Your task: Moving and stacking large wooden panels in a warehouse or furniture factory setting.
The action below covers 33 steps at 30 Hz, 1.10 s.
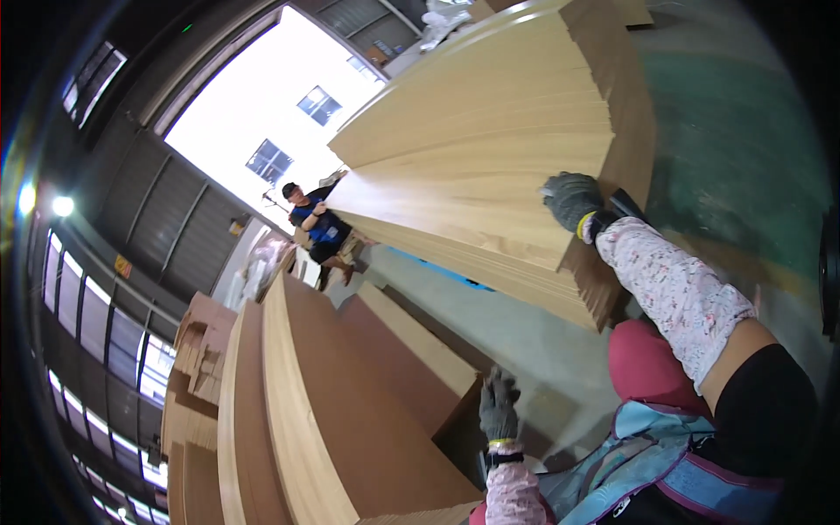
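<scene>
My right hand, in a grey knit glove, is at the near end of the top light wood panel on a tall stack. Its fingers lie bent over the panel's edge onto the face; the thumb is hidden. Lower down, my left hand, gloved alike, holds nothing, its fingers stretched upward and a little apart. It is beside the corner of a low stack of brown-faced boards; I cannot tell whether it touches them. At the panel's far end another person in dark and blue clothing has a hand near its corner.
Thick stacks of brown-faced boards stand on the left, with cardboard pieces behind. Grey floor runs between the stacks, and green floor lies to the right. A wide bright doorway opens beyond the person.
</scene>
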### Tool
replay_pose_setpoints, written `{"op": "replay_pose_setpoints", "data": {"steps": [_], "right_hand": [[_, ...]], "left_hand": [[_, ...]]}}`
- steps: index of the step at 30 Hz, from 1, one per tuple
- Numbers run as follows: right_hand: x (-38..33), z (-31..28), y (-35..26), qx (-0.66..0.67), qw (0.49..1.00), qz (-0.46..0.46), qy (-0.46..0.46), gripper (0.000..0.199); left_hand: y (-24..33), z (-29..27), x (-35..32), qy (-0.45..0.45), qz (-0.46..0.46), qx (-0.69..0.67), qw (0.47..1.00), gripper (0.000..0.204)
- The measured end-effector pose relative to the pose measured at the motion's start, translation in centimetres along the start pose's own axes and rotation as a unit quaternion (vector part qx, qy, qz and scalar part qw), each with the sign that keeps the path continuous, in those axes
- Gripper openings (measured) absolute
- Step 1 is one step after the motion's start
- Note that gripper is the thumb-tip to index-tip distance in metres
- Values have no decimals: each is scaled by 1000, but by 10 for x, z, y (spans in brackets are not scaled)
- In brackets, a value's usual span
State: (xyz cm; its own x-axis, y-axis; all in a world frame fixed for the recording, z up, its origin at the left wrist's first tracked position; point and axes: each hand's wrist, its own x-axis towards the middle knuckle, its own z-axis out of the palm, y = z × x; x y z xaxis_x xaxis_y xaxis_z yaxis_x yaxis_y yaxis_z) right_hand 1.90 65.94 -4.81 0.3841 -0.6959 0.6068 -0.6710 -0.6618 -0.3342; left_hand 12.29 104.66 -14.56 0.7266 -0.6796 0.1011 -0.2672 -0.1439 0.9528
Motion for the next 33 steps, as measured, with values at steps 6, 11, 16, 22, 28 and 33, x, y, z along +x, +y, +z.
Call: {"op": "replay_pose_setpoints", "data": {"steps": [6,11,16,22,28,33], "right_hand": [[2,4,-14,30,999,3,-37,26],[-9,-7,-17,86,993,-82,-26,26],[-7,-21,-7,123,991,-38,-32,28],[0,-26,4,148,988,-25,-26,27],[6,-15,7,180,983,-37,-3,29],[-2,11,19,245,959,-68,125,32]], "left_hand": [[78,95,83,8,93,-94,991,38],[110,134,138,97,215,-22,972,38],[115,163,144,116,193,-132,965,42],[115,170,156,121,188,-56,973,43],[114,173,162,96,113,-187,971,46],[105,174,169,117,182,-110,970,46]]}}
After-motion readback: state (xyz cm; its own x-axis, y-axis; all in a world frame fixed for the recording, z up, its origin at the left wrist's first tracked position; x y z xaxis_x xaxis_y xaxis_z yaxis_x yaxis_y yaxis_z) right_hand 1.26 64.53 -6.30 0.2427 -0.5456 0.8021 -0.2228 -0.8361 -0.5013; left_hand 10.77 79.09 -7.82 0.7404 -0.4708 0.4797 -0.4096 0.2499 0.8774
